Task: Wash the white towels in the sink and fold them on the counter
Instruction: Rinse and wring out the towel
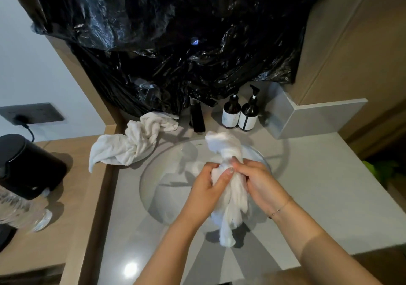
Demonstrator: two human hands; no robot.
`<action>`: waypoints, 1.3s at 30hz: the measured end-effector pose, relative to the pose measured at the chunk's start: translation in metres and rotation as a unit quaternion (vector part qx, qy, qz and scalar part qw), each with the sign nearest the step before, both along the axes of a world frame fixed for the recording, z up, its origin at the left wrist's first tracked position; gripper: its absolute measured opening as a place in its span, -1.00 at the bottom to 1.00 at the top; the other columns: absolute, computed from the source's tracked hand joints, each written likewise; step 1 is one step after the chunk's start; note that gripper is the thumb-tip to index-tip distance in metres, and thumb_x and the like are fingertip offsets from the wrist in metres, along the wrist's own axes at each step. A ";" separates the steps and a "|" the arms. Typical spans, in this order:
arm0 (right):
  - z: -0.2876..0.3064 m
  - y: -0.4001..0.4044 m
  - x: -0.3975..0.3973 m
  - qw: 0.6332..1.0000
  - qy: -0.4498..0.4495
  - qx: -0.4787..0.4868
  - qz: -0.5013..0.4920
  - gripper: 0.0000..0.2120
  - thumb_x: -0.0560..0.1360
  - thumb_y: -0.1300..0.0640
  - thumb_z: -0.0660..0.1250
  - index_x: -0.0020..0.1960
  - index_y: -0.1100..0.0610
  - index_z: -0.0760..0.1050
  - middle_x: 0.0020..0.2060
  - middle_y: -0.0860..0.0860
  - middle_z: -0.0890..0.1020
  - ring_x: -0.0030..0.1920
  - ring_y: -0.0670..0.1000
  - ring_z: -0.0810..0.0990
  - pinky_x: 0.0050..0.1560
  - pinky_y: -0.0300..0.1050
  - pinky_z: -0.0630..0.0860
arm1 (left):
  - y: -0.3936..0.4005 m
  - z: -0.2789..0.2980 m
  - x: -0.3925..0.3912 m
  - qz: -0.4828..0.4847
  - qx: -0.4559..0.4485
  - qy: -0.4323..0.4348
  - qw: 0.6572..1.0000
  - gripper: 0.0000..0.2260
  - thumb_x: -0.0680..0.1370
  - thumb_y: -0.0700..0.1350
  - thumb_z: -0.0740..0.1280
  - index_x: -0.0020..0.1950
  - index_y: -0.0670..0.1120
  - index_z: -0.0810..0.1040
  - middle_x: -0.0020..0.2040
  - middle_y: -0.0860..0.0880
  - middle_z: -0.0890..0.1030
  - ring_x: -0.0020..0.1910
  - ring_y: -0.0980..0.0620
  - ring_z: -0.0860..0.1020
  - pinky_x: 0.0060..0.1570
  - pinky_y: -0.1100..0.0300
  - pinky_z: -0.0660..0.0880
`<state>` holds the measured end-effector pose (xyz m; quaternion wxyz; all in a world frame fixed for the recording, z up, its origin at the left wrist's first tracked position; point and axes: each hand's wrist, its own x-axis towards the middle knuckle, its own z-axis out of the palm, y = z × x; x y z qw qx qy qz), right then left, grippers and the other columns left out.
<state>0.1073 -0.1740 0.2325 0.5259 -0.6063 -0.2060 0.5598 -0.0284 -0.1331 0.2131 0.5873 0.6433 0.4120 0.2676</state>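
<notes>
A bunched white towel (230,199) hangs lengthwise over the round sink (153,174), gripped in the middle by both hands. My left hand (206,185) clasps it from the left and my right hand (257,179) from the right, thumbs close together. The towel's upper end (222,144) sticks up toward the faucet and its lower end droops past the basin's front rim. A second crumpled white towel (131,141) lies on the counter at the sink's back left, partly over the counter edge.
A black faucet (197,117) stands behind the sink, with two dark pump bottles (239,113) to its right. Black plastic sheeting (175,43) covers the wall above. A black appliance (26,166) and a clear plastic bottle (22,210) sit on the wooden shelf at left. Grey counter (318,185) extends right.
</notes>
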 end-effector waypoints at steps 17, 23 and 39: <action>0.023 -0.037 -0.020 0.959 -0.143 0.009 -0.246 -0.57 0.53 0.00 0.37 -0.15 0.42 0.52 -0.26 0.14 0.55 -0.23 0.05 0.51 -0.19 -0.15 0.44 | 0.037 0.033 -0.010 0.036 -0.149 -0.117 0.981 -0.81 0.61 -0.09 0.30 -0.15 -0.06 0.65 -0.22 0.00 0.66 -0.19 0.05 0.60 -0.08 0.14 0.53; 0.033 -0.053 0.001 0.944 -0.142 0.040 -0.294 -0.62 0.57 0.08 0.30 0.16 0.40 0.51 0.07 0.34 0.59 0.11 0.29 0.59 0.19 0.16 0.49 | 0.055 0.050 -0.012 0.042 -0.142 -0.192 0.970 -0.85 0.60 -0.08 0.31 -0.12 -0.06 0.62 -0.25 0.04 0.66 -0.23 0.11 0.62 -0.17 0.27 0.55; 0.063 -0.074 0.130 0.926 0.174 0.223 -0.251 -0.61 0.40 0.03 0.34 0.15 0.20 0.63 0.17 0.15 0.63 0.21 0.14 0.60 0.09 0.06 0.59 | 0.030 -0.019 0.047 -0.098 -0.101 0.133 0.981 -0.92 0.51 -0.01 0.44 -0.11 0.02 0.71 -0.11 0.10 0.69 -0.06 0.13 0.61 -0.17 0.33 0.44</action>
